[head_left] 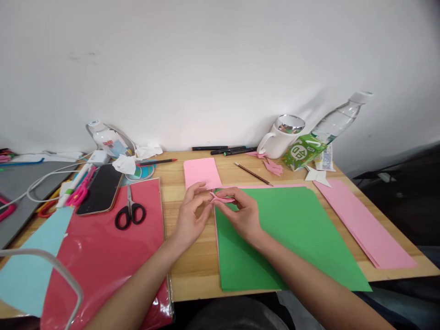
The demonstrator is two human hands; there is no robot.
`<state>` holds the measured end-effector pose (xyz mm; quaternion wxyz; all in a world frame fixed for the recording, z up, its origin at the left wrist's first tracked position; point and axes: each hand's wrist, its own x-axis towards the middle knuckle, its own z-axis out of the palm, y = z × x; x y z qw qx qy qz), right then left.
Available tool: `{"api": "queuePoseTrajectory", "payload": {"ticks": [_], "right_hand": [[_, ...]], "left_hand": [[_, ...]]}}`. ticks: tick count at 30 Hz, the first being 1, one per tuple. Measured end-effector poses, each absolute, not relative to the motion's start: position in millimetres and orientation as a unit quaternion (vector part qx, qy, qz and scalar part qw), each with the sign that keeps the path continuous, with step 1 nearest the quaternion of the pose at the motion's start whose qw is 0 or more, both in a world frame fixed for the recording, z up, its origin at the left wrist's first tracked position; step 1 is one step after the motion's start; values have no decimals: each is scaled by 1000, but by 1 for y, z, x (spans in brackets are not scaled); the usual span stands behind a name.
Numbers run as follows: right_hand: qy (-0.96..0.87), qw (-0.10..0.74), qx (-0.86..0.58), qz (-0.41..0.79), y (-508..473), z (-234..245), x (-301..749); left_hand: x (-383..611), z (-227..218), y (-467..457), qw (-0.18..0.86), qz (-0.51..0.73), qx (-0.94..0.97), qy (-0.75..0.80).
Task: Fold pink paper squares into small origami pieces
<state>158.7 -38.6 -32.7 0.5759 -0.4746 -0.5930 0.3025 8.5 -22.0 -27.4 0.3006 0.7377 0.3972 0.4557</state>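
Note:
Between my two hands is a small folded pink paper piece [222, 199], held just above the left edge of a green paper sheet [292, 238]. My right hand [245, 215] pinches its right side between thumb and fingertips. My left hand [194, 213] grips the left tip, thumb and fingers closed on it; the exact contact is partly hidden by the fingers. Just behind my hands lies a stack of square pink paper [202, 172]. Two folded pink paper shapes [273, 167] rest farther back to the right, near a pencil [253, 174].
Black-handled scissors [129, 213] and a phone [101, 190] lie on a red paper pack [110, 256] at left. Several markers [223, 150] sit along the wall. A white mug [282, 137], green packet [304, 151] and leaning bottle [340, 119] stand back right. Pink strips [364, 224] lie right.

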Motion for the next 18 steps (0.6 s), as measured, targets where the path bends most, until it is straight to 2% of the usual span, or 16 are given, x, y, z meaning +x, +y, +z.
{"api": "queuePoseTrajectory", "payload": {"ticks": [3,8,12,18], "right_hand": [[-575,579,-468,339,-40,-31,158],[-544,591,-451,389,-39,-30,159],[-520,594,-457,411,-38,-30,160],[-501,588,-436,461,-38,-27,161]], "left_hand": [[8,-29,-23,343,427,730,408],[11,-29,-24,453,458,642,416],[12,-24,-24,521,415,622,411],[9,-15,-22,743,366,439,348]]}}
